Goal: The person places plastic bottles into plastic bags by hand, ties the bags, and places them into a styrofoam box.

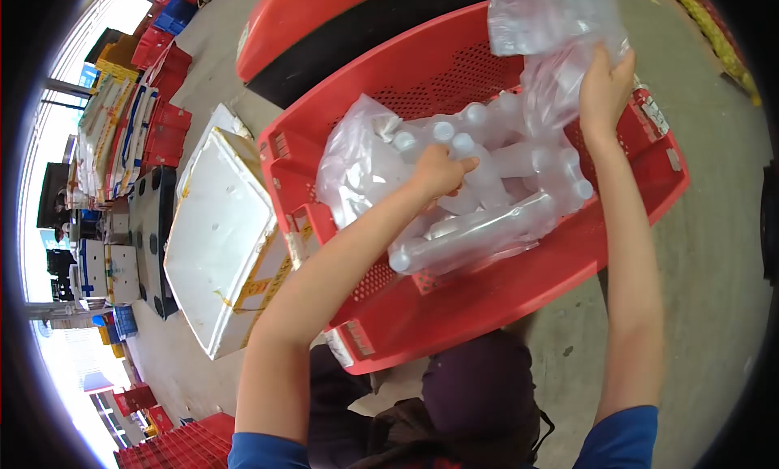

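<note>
A clear plastic bag [519, 217] of white, translucent bottles [495, 173] with pale caps lies in a red plastic basket [454, 331]. My right hand [607, 92] is closed on the gathered upper part of the bag at the basket's far right, where the loose film [556, 19] rises over the rim. Over the middle of the bottles, my left hand [441, 175] is closed with its fingers curled. What it pinches, if anything, is hidden. More clear film [357, 165] bulges up at the basket's left side, left of my left hand.
A white foam box [223, 234] with yellow tape stands left of the basket. Behind it is a red and black object [324, 31]. Red crates [166, 136] are stacked along the left, with another red crate [182, 445] at lower left. Yellow net-like goods [714, 35] lie at upper right.
</note>
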